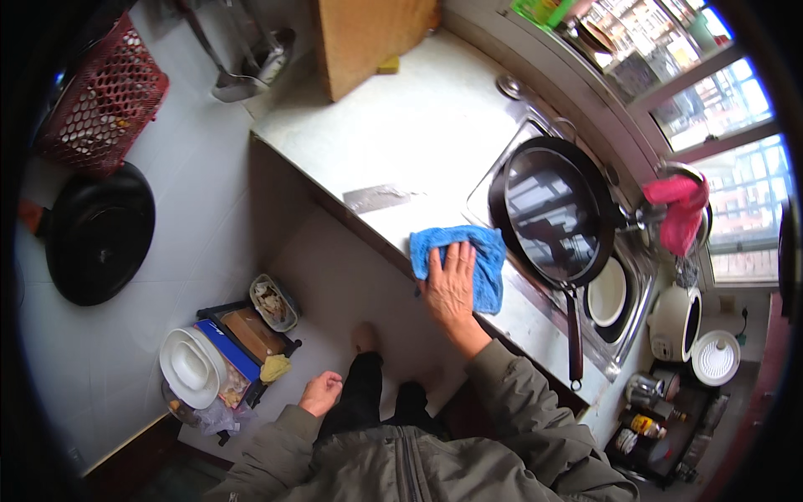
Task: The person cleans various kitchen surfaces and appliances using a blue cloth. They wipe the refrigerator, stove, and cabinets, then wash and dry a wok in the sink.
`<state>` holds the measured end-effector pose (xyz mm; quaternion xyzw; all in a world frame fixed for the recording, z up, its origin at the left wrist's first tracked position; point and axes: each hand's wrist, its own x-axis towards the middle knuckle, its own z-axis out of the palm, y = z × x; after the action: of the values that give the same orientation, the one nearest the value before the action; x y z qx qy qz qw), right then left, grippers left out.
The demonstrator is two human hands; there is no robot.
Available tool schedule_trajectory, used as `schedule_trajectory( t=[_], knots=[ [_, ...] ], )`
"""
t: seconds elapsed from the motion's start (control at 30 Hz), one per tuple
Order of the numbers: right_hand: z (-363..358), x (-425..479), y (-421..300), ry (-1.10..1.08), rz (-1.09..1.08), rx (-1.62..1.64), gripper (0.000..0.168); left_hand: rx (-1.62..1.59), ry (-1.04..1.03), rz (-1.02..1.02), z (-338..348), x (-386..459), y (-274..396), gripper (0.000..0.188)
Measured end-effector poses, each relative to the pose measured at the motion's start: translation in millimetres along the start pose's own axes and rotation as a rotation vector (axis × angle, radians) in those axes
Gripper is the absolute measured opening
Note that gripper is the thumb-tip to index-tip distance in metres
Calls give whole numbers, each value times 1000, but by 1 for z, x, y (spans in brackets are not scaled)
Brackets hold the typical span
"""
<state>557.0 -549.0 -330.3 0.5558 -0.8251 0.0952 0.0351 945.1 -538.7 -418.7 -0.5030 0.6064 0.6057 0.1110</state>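
My right hand (450, 282) presses with spread fingers on a blue cloth (486, 270), which lies at the front edge of the white countertop (401, 138). Beside the cloth, a black frying pan (599, 163) rests across the metal sink (637, 301). A dark glass lid (552, 207) covers the pan, and the pan's handle (574, 339) points towards me. My left hand (321, 393) hangs near my leg, away from the counter, with its fingers curled in; I see nothing in it.
A white bowl (606, 292) sits in the sink. A pink cloth (680, 204) hangs by the faucet. On the right stand a rice cooker (671, 323) and several jars (646, 427). A wooden board (370, 44) stands at the counter's far end. To my left is a loaded cart (241, 351).
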Motion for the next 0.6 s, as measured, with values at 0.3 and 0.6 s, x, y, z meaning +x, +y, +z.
schedule_trajectory(
  t=[0.3,0.6],
  knots=[
    [47,200,-132,136,-137,181,72,-285,121,-157,-17,-4,-62,24],
    [109,320,-225,256,-176,-31,52,-240,190,-159,-27,-26,-99,23]
  ],
)
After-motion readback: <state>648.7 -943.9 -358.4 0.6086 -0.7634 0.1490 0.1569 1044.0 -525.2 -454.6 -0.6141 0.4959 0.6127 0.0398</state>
